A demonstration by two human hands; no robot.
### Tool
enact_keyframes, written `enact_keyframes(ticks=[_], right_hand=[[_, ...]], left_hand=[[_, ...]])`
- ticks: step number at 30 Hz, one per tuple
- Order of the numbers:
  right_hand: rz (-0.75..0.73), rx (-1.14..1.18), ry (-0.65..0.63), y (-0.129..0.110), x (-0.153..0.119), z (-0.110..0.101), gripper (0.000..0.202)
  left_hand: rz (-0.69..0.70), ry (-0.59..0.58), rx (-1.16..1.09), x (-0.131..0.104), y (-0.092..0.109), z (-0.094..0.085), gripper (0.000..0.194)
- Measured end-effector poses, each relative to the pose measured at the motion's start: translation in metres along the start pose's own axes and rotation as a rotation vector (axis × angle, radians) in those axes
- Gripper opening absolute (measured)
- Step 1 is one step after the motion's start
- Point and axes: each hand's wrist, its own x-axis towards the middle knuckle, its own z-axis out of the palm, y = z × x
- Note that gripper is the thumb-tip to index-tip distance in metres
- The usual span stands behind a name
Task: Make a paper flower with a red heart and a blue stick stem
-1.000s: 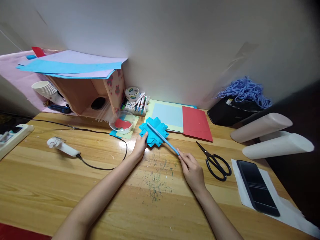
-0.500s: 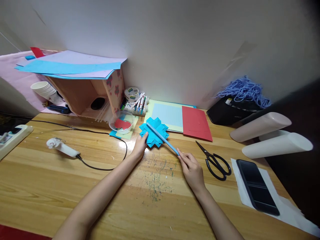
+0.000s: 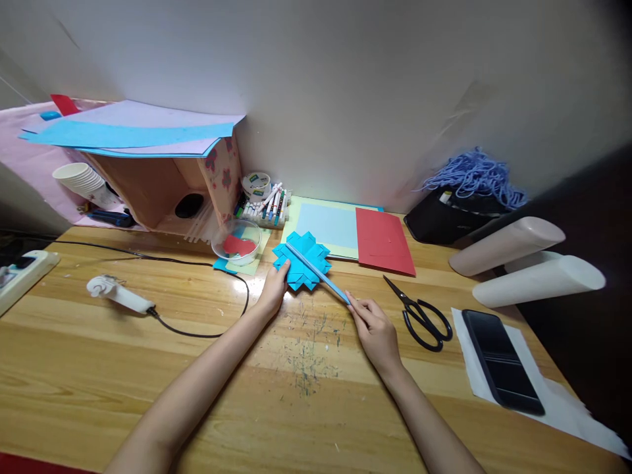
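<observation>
My left hand (image 3: 274, 288) pinches the lower left edge of a folded blue paper flower (image 3: 310, 247), thumb on top and the other fingers mostly hidden beneath. Across the flower's face lies a thin light-blue paper stick (image 3: 332, 284), slanting down to the right. Its lower end is gripped between the thumb and fingers of my right hand (image 3: 376, 332). The flower is over the wooden table; whether it rests on it or is lifted slightly, I cannot tell. Black-handled scissors (image 3: 423, 319) lie just right of my right hand.
A white glue gun (image 3: 121, 295) with a black cord lies at left, near a clear bowl (image 3: 247, 258) of red scraps. Behind are a box (image 3: 224, 187), markers (image 3: 271, 205) and red paper (image 3: 386, 242). A phone (image 3: 503, 362) and white rolls (image 3: 538, 282) are at right.
The whole view has shifted slightly, with most things a little further left. Both hands keep the same hold on the flower and the stick.
</observation>
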Motion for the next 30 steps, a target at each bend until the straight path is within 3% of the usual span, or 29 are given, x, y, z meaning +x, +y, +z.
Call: enact_keyframes(ticks=[10, 24, 30], right_hand=[[0.027, 0.011, -0.013, -0.001, 0.000, 0.001, 0.033], [0.033, 0.035, -0.016, 0.003, -0.001, 0.003, 0.034], [0.022, 0.064, 0.019, 0.000, -0.007, -0.001, 0.033]], left_hand=[[-0.043, 0.021, -0.069, -0.002, 0.000, 0.001, 0.031], [-0.202, 0.029, -0.426, -0.006, 0.024, 0.009, 0.025], [-0.300, 0.012, -0.384, -0.006, 0.039, 0.009, 0.028]])
